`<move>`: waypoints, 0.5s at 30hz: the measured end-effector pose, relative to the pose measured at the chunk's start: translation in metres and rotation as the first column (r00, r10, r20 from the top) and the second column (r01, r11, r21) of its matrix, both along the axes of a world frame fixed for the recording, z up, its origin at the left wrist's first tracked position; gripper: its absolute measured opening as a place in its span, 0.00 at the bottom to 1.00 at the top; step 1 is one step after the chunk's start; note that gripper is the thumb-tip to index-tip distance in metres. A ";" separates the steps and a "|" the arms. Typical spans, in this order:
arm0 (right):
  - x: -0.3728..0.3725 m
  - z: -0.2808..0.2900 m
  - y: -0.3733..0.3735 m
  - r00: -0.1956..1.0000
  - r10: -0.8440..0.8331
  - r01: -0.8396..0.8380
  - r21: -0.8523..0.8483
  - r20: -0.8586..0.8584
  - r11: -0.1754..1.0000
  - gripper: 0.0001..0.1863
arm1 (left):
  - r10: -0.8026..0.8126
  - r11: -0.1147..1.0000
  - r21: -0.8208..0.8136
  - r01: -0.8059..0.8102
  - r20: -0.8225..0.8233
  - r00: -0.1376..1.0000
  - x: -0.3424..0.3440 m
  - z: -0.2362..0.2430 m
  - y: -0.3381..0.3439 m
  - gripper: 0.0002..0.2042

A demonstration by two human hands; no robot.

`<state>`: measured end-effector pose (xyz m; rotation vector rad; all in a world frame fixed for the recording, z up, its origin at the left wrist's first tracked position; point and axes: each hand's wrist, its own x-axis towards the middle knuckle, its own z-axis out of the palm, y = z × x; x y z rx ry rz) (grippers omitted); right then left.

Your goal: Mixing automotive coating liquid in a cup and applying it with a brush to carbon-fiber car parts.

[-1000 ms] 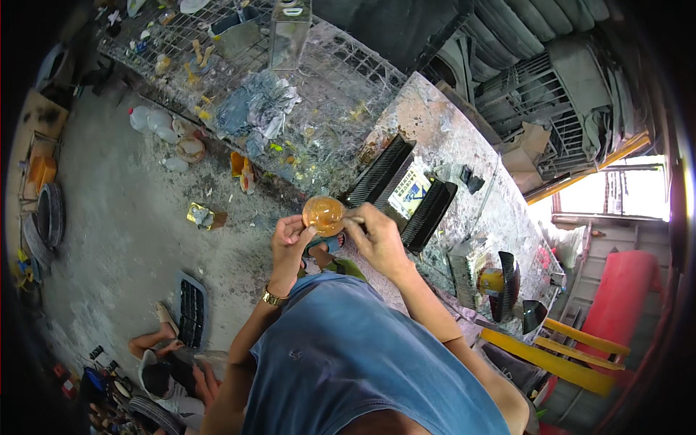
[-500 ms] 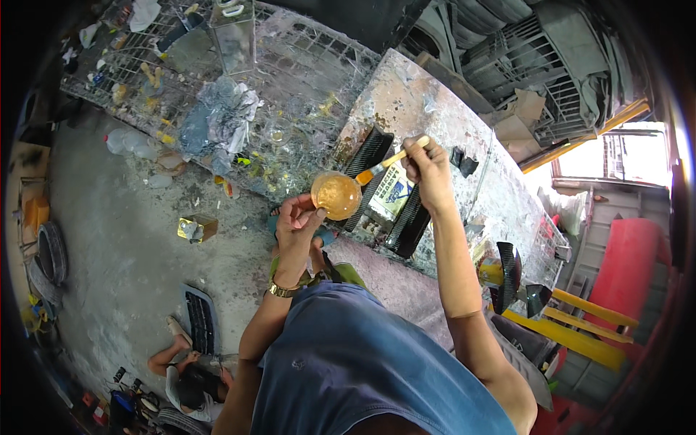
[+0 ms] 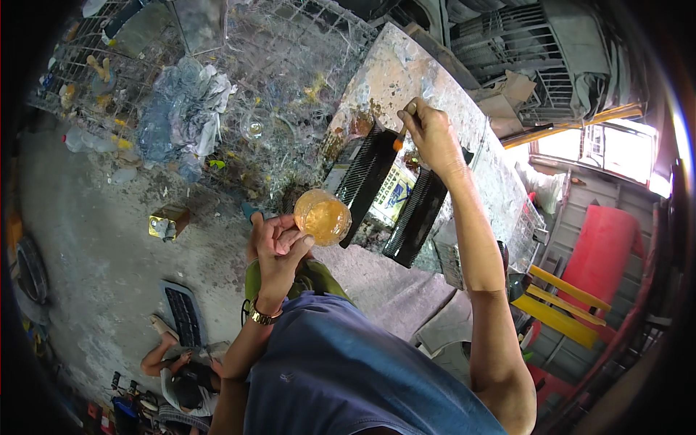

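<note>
Bench (image 3: 391, 69) w/ 2 blk strips (image 3: 419, 223); cup (image 3: 323, 219) in L fingers (image 3: 270, 230), prob. brush (image 3: 398, 144) in R (image 3: 431, 132)

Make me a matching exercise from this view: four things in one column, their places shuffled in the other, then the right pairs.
Things:
1. Round cup
2. Small brush
3. Gold-coloured watch
4. Gold box-shaped container

Places:
A. Around the left wrist
B. On the grey floor
C. In the fingers of the left hand
D. In the fingers of the right hand

Pairs: 1-C, 2-D, 3-A, 4-B
</note>
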<state>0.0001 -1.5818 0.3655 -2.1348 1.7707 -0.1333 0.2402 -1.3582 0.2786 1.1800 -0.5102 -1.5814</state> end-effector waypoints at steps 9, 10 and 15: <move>0.019 0.030 0.080 0.892 0.450 -0.443 0.102 -0.053 0.891 0.08 | -0.056 0.998 -0.022 0.056 0.003 0.998 0.015 -0.001 -0.015 0.25; 0.021 0.032 0.089 0.891 0.452 -0.447 0.105 -0.032 0.888 0.09 | -0.077 0.997 -0.026 0.078 0.041 0.996 0.017 -0.001 -0.017 0.26; 0.024 0.029 0.077 0.965 0.205 -0.228 0.146 0.161 0.963 0.08 | -0.084 0.996 0.005 0.084 0.029 0.996 0.019 0.003 -0.024 0.24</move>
